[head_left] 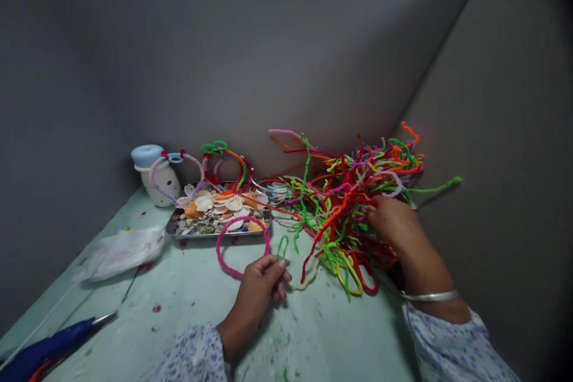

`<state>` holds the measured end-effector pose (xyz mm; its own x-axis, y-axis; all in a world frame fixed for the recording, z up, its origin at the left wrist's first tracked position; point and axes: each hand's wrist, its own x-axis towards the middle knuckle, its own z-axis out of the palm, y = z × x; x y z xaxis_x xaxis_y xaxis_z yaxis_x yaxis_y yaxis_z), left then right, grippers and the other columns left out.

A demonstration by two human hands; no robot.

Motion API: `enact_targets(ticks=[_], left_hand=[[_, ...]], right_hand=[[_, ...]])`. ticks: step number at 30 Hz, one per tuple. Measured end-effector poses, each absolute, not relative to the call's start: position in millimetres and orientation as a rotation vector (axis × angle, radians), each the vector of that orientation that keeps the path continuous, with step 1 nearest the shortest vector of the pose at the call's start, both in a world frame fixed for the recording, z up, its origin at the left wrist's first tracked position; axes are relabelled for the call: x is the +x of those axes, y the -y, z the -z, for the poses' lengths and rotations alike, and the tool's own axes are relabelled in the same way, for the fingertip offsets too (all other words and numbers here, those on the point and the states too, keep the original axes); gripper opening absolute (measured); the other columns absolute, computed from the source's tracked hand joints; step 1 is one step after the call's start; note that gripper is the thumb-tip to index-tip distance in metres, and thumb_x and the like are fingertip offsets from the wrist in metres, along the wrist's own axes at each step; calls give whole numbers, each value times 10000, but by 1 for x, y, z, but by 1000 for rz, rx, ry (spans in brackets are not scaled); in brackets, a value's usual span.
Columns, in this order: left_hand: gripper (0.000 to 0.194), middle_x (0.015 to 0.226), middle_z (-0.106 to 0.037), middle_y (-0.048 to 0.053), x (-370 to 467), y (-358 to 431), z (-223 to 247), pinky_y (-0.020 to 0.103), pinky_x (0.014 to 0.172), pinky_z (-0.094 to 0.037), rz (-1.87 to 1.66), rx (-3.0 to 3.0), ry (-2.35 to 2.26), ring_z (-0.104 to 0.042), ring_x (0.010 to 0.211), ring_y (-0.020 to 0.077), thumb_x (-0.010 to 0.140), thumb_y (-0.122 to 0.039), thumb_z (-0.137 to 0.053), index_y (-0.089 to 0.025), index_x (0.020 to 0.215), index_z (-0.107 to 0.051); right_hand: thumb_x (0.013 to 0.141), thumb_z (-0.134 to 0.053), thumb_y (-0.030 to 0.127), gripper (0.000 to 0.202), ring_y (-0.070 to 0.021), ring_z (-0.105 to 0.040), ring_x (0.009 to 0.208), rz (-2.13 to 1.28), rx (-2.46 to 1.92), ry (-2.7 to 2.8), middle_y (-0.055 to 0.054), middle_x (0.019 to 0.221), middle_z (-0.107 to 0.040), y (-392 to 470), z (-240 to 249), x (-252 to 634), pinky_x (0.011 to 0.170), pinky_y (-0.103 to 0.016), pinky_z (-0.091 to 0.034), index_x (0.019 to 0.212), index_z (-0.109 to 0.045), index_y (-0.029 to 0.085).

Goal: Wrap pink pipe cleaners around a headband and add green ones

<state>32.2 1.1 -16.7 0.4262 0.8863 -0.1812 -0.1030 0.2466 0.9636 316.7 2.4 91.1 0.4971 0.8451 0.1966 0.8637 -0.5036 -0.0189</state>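
Note:
My left hand (265, 282) is closed in a pinch above the table's front. A bright pink pipe-cleaner ring (218, 249) rises from it, and a small green pipe-cleaner loop (282, 246) stands up at its fingertips. At the right, my right hand (394, 224) reaches into a tangled heap of colourful pipe cleaners (340, 191). Its fingers are bent together at a red strand, but their tips are partly hidden, so what they grip cannot be made out. A silver bangle (432, 296) circles the right wrist.
Behind the left hand is a metal tray (210, 237) of shells. Finished-looking pipe-cleaner rings (224, 170) stand at its back, beside a blue-lidded jar (154, 176). A plastic bag (129, 250) and a blue glue gun (58, 343) lie left on the pale green table (188, 328). Grey walls enclose it.

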Motion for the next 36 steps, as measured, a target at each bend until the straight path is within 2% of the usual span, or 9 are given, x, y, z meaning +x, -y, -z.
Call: enact_targets(ticks=[4,6,9,13,16,21,24,30,36], left_hand=[[331,667,-648,36,33,-2,16,164,414,-328,-813,1105,-888,-468,409,39,789,-444,-632,-114,765,-617],[333,672,-650,34,33,-2,15,165,412,-333,-818,1082,-898,-480,409,43,770,-445,-649,-115,760,-608],[341,676,-656,32,34,-2,14,169,407,-336,-817,1044,-914,-485,400,46,744,-452,-669,-118,766,-600],[336,691,-658,36,34,-1,15,167,402,-325,-814,1046,-906,-484,404,45,745,-444,-668,-116,785,-611],[328,674,-652,37,34,-1,16,171,405,-323,-819,1065,-898,-482,406,48,758,-441,-658,-117,783,-620],[332,648,-641,29,34,-2,17,171,403,-311,-814,1059,-907,-469,401,47,757,-452,-659,-123,755,-607],[328,659,-641,25,34,-2,17,171,399,-305,-817,1061,-899,-471,404,47,762,-449,-654,-128,748,-588],[319,663,-636,22,34,-1,14,174,412,-322,-820,1067,-884,-475,414,48,766,-437,-653,-127,742,-581],[337,642,-633,24,34,-2,13,173,404,-320,-810,1047,-888,-468,409,49,744,-452,-670,-126,735,-589]], right_hand=[[840,-460,395,438,-285,-643,879,300,-2576,1217,-216,969,-672,-8,-77,340,698,-336,-441,1062,-648,67],[828,-494,410,497,-262,-627,909,238,-2453,1168,-201,1024,-660,-15,-65,344,728,-319,-446,1180,-573,69],[822,-501,434,582,-270,-609,901,155,-2321,1120,-183,999,-661,-27,-49,335,746,-331,-450,1257,-480,49],[842,-481,328,555,-295,-533,1044,440,-2103,1395,-194,1122,-605,-39,-39,303,902,-388,-401,1313,-414,43],[852,-469,255,513,-298,-445,1183,500,-2047,1583,-204,1246,-533,-43,-33,272,1014,-418,-322,1324,-427,58],[843,-479,188,516,-305,-348,1288,515,-1979,1754,-188,1398,-412,-40,-14,234,1063,-464,-272,1350,-420,112],[826,-472,136,545,-312,-340,1296,521,-1965,1808,-205,1416,-381,-37,-7,226,1064,-475,-272,1364,-398,88],[809,-471,102,451,-308,-405,1243,448,-1957,1816,-198,1383,-437,-36,-17,227,1034,-475,-312,1257,-528,111],[867,-417,165,335,-206,-574,1031,245,-1894,1709,-107,1120,-656,-31,-55,249,943,-304,-405,1103,-653,146]])
